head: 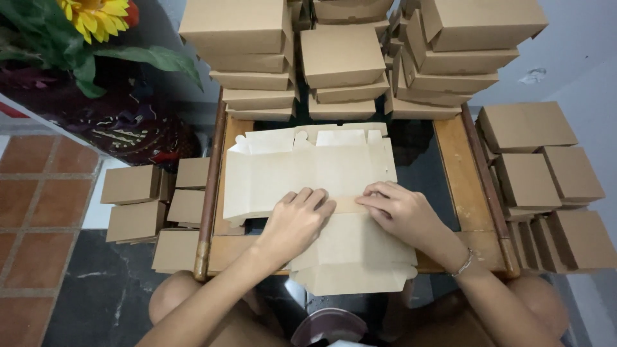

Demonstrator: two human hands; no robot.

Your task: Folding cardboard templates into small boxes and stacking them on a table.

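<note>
Many folded boxes (342,56) stacked already; your left hand (294,223) and right hand (400,212) press open-fingered, gripping nothing, on one flat cardboard sheet (308,172), barely creased.

Two bare forearms, no sleeves visible. Left hand (297,218): no ring, no watch, wrist bare. Right hand (402,211): thin silvery chain bracelet (464,263) around wrist, small links, hangs loose. Fingernails short, unpainted as far as visible. Bare knees at bottom of view, left and right; clothing on legs not visible.
</note>
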